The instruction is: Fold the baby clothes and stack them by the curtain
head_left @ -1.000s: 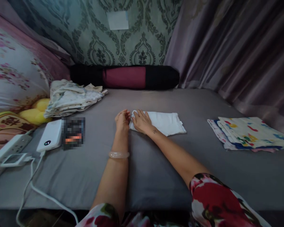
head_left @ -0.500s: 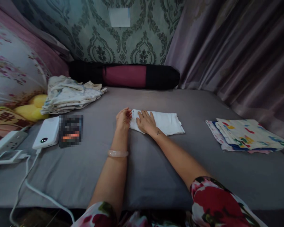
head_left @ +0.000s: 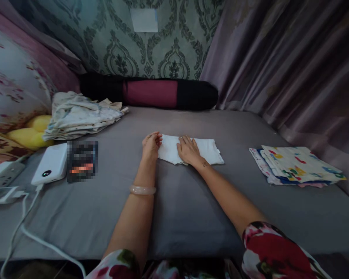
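A white folded cloth (head_left: 206,149) lies flat on the grey sheet in front of me. My right hand (head_left: 189,150) rests palm down on its middle, fingers stretched out over the fabric. At the cloth's left end, my left hand (head_left: 151,145) is turned on its side, its fingers loosely bent and nothing visible between them. The little-finger side of that hand touches or nearly touches the cloth's edge. A pale bangle (head_left: 143,190) circles my left wrist.
A stack of folded patterned cloths (head_left: 301,164) lies to the right, a heap of pale cloths (head_left: 81,116) at back left. A white power bank (head_left: 50,164), a blurred dark item (head_left: 82,161), a power strip (head_left: 2,174) and cables are left. A black-and-maroon roll (head_left: 149,93) lies along the wall.
My right hand has slid to the right along the white cloth, baring more of its left part. The left hand has kept its place at the cloth's end. The view has shifted slightly.
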`<move>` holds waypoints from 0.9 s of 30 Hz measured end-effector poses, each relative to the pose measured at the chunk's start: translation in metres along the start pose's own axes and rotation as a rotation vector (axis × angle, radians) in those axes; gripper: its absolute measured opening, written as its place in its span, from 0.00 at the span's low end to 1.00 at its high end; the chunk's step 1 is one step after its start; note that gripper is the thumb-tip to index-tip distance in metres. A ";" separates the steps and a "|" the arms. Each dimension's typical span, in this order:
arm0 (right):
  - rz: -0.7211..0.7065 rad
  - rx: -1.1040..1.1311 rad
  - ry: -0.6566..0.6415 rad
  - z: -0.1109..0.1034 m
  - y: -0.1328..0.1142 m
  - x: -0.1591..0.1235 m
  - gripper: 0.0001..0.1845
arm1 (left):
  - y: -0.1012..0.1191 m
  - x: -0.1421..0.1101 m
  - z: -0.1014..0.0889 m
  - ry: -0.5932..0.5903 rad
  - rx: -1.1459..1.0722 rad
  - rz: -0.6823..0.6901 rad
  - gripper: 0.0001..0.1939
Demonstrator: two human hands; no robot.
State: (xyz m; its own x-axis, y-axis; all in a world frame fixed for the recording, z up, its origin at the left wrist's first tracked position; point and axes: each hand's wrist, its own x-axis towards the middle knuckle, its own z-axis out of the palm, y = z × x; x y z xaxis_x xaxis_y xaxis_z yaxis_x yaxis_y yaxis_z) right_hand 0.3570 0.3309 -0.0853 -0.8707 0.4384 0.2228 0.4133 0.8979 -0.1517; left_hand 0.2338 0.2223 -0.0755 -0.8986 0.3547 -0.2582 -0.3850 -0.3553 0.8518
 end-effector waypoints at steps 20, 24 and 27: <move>0.124 0.037 -0.004 -0.008 0.026 -0.012 0.28 | 0.000 -0.001 0.001 0.024 -0.015 -0.015 0.06; 0.168 0.032 -0.029 -0.001 0.034 -0.017 0.30 | -0.001 0.000 0.001 0.015 -0.016 -0.015 0.06; 0.167 0.032 -0.024 0.003 0.034 -0.017 0.30 | -0.001 -0.001 0.001 0.013 -0.015 -0.012 0.06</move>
State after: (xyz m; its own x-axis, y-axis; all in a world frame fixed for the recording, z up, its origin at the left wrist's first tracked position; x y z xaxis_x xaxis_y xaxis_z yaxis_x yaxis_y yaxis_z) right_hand 0.3852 0.3536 -0.0970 -0.7970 0.5799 0.1692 0.5442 0.8108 -0.2156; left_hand 0.2353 0.2232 -0.0752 -0.8966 0.3478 -0.2743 -0.3988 -0.3644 0.8415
